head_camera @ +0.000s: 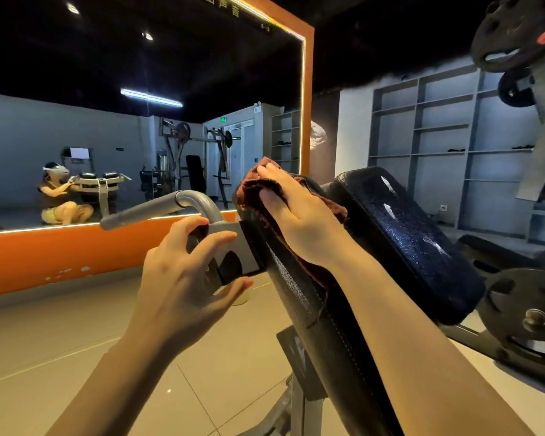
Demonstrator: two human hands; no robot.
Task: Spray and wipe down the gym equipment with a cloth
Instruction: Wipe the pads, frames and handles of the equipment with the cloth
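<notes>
A dark red cloth [255,190] lies over the top of the near black pad [321,325] of a gym machine. My right hand [296,215] presses the cloth flat onto that pad with straight fingers. My left hand [186,272] curls its fingers and thumb round the grey metal bracket [233,247] at the pad's left side, just below the bent grey handle bar [158,206]. A second black pad [416,240] to the right glistens with wet droplets. No spray bottle is in view.
A large mirror [107,136] with an orange frame fills the wall ahead and reflects a crouching person and other machines. Weight plates [529,313] hang at the right, more at the top right. Grey shelving [438,136] lines the right wall. The floor is beige tile [76,341].
</notes>
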